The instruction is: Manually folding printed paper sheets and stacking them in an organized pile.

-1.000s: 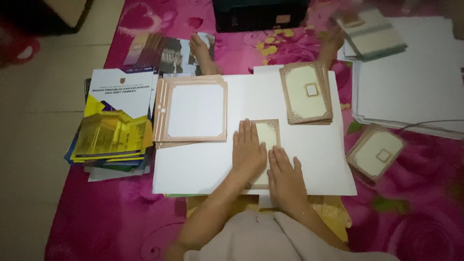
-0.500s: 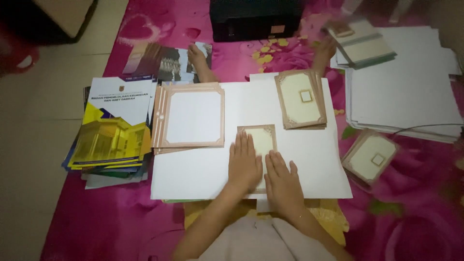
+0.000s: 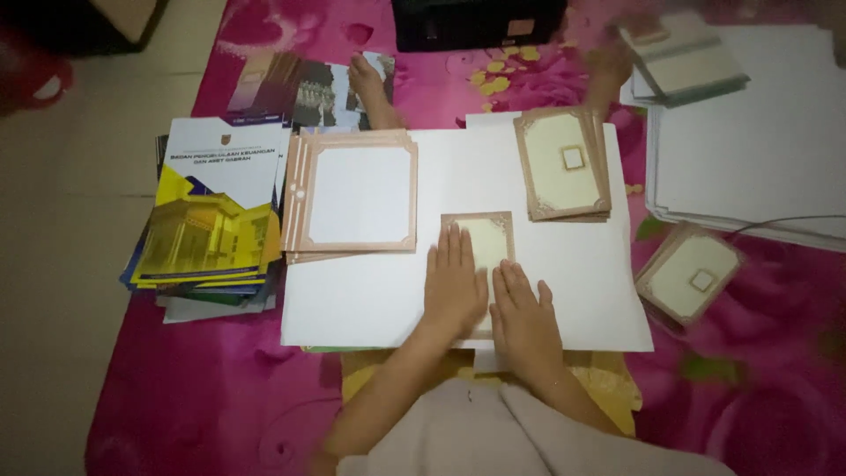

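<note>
Small bordered card [image 3: 490, 238] lies flat mid-front on the big white sheet [image 3: 370, 295]. Left hand [image 3: 454, 286] and right hand [image 3: 524, 317] press it with flat palms, fingers spread, nothing gripped. Looks like a smoothing-down step; next move likely needs even pressure along the edges. Card stack [image 3: 564, 163] behind, larger frames [image 3: 357, 189] left, booklets [image 3: 211, 220] beyond.

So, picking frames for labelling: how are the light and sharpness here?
Head view: dim, with dark corners; white sheet brightest, no glare. Both hands on the card are fairly sharp; the top-right stack is blurred.
</note>
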